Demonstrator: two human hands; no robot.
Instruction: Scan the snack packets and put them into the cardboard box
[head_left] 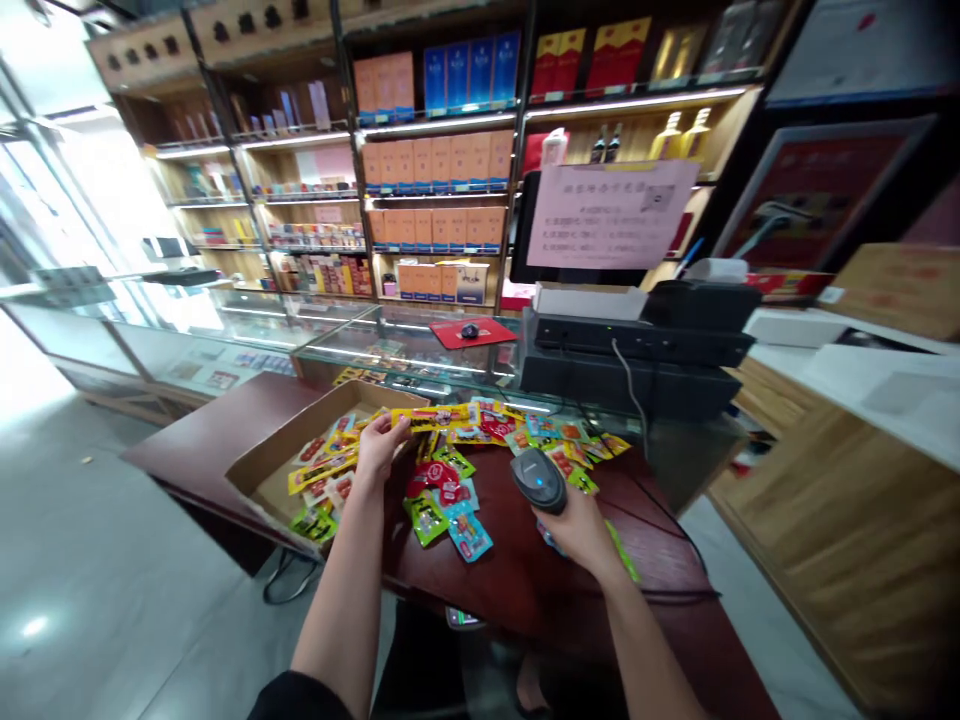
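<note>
My left hand pinches one end of a long yellow snack packet above the rim of an open cardboard box. Inside the box lie several yellow, green and pale snack packets. Wrapped round the handle of a dark barcode scanner is my right hand; a small blue light glows on the scanner's top. Between the hands, on the dark red table, are a green packet, a blue packet and red packets. More mixed packets are heaped along the table's far side.
Behind the table runs a glass display counter with a mouse on a red mat. A black cash register machine stands at the right, its cable hanging down. Shelves of boxed goods line the wall. A wooden cabinet is far right.
</note>
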